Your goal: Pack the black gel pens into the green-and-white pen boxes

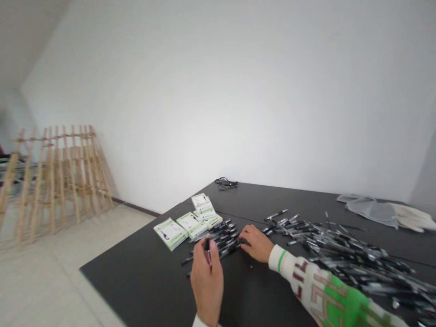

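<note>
My left hand (pixel 206 279) is raised a little above the black table (pixel 143 277), its fingers closed round a black pen (pixel 207 247) held upright. My right hand (pixel 256 242) rests on the table with its fingers curled over a row of black pens (pixel 221 238) laid side by side. Just left of that row lie several white and green boxes (pixel 189 222). A big loose heap of pens (pixel 354 261) spreads over the right part of the table.
A black cable (pixel 226 183) lies coiled at the table's far edge. Grey and white cloths (pixel 386 211) lie at the far right. A wooden lattice rack (pixel 56 175) leans against the wall on the left, over a pale tiled floor.
</note>
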Demonstrator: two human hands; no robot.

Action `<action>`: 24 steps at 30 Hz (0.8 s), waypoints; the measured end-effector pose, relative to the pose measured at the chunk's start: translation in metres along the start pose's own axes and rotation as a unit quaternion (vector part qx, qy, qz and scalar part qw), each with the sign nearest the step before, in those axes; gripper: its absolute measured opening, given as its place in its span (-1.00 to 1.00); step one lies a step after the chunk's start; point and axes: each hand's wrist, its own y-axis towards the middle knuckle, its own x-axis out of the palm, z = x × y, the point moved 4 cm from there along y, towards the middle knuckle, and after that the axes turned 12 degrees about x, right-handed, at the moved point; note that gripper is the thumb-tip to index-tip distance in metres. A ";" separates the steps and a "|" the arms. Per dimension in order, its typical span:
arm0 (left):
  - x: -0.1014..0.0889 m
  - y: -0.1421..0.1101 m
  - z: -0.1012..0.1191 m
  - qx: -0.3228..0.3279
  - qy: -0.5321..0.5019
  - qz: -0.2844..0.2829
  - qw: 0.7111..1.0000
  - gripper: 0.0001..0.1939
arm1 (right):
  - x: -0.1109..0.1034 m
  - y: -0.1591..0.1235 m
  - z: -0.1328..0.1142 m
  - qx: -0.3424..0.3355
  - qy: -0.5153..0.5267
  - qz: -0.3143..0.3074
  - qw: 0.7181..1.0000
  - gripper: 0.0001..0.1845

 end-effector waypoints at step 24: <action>0.025 -0.002 0.009 0.039 -0.104 -0.144 0.983 -0.67 | -0.100 -0.142 0.216 0.220 -0.132 -0.030 0.966 -0.71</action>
